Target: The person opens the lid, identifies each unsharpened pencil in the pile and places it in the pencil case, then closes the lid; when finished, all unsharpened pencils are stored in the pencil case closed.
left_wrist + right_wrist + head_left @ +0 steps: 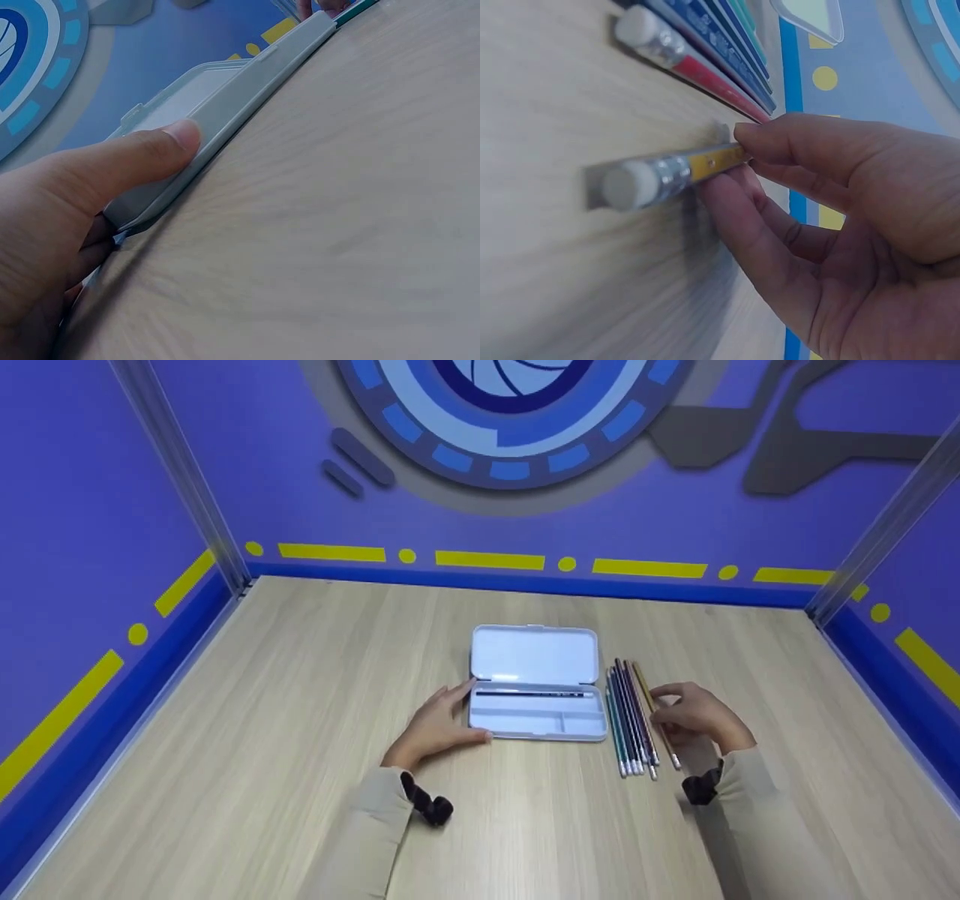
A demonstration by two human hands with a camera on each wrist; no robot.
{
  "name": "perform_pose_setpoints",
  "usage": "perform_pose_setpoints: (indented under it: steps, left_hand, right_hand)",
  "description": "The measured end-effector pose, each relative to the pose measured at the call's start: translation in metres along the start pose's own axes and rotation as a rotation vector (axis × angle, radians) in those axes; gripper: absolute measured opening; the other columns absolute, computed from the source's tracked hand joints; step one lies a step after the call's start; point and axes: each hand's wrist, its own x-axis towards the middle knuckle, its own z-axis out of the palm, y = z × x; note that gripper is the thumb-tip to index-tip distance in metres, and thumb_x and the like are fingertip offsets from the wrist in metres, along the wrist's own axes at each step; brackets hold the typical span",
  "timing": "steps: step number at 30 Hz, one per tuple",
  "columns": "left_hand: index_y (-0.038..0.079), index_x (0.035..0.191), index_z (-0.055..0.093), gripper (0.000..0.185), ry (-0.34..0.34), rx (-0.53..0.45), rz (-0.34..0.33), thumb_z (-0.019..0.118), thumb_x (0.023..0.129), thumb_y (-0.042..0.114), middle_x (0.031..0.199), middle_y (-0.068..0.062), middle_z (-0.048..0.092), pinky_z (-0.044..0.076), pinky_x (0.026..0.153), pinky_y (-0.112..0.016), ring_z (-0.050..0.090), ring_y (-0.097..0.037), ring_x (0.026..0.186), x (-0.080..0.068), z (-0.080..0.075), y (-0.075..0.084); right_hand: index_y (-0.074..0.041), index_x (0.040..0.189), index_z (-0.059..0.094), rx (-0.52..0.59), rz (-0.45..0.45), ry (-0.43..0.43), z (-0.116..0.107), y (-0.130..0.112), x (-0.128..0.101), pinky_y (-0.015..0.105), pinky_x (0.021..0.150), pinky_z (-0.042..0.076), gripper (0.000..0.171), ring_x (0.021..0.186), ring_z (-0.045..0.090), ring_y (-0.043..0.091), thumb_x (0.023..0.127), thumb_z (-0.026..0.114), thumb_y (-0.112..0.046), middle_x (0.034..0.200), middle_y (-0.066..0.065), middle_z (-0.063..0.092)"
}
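Observation:
A white pencil case [517,724] lies with its lid [534,654] swung back, and one dark pencil [529,694] rests in its long rear compartment. My left hand [437,727] holds the case by its left end, its thumb [180,135] on the front wall and its fingers round the side. To the right of the case, my right hand [699,714] pinches a yellow pencil [718,161] between thumb and fingers. This pencil's white eraser [634,185] points toward the near side. Beside it several dark, green and reddish pencils [631,724] lie in a row.
The wooden table [337,660] is enclosed by blue panels [225,457] with yellow markings at the back and both sides. The pencil row lies close along the case's right side. Black wrist cameras [431,804] sit on both sleeves.

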Motion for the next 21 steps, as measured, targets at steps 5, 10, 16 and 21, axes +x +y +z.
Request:
perform_pose_setpoints:
  steps: [5, 10, 16, 21]
  left_hand:
    - [0.023, 0.15, 0.034, 0.1, 0.001, 0.01, 0.015, 0.082, 0.068, 0.052, 0.154, -0.007, 0.036, 0.02, 0.117, -0.056, 0.021, -0.04, 0.145, 0.0023, -0.0012, 0.0025]
    - [0.025, 0.151, 0.033, 0.101, -0.003, 0.015, -0.004, 0.081, 0.067, 0.054, 0.155, -0.007, 0.035, 0.019, 0.117, -0.057, 0.018, -0.041, 0.145, 0.0003, -0.0008, 0.0013]
    - [0.025, 0.151, 0.033, 0.101, -0.003, 0.01, -0.013, 0.081, 0.067, 0.054, 0.154, -0.009, 0.035, 0.019, 0.117, -0.058, 0.018, -0.041, 0.146, -0.0016, -0.0001, -0.0002]
    - [0.023, 0.15, 0.034, 0.101, 0.001, 0.004, 0.0, 0.082, 0.067, 0.052, 0.154, -0.01, 0.036, 0.02, 0.117, -0.057, 0.02, -0.042, 0.145, 0.0009, -0.0015, 0.0015]
  right_hand:
    - [0.009, 0.139, 0.041, 0.0, 0.002, 0.0, -0.0031, -0.0016, -0.0011, 0.028, 0.057, 0.055, 0.062, 0.063, 0.058, 0.012, 0.085, 0.063, -0.011, 0.074, 0.004, 0.062]
    - [0.009, 0.141, 0.039, 0.047, 0.007, -0.009, -0.0017, -0.0011, -0.0028, 0.03, 0.06, 0.057, 0.064, 0.067, 0.061, 0.013, 0.085, 0.063, -0.011, 0.076, 0.005, 0.064]
    - [0.011, 0.14, 0.04, 0.048, -0.007, 0.003, 0.0007, 0.0003, -0.0022, 0.031, 0.06, 0.058, 0.065, 0.065, 0.062, 0.013, 0.083, 0.064, -0.009, 0.075, 0.005, 0.065]
    - [0.01, 0.14, 0.04, 0.026, -0.005, 0.003, -0.0013, -0.0006, -0.0014, 0.029, 0.059, 0.057, 0.064, 0.066, 0.06, 0.013, 0.084, 0.064, -0.011, 0.08, 0.007, 0.063]
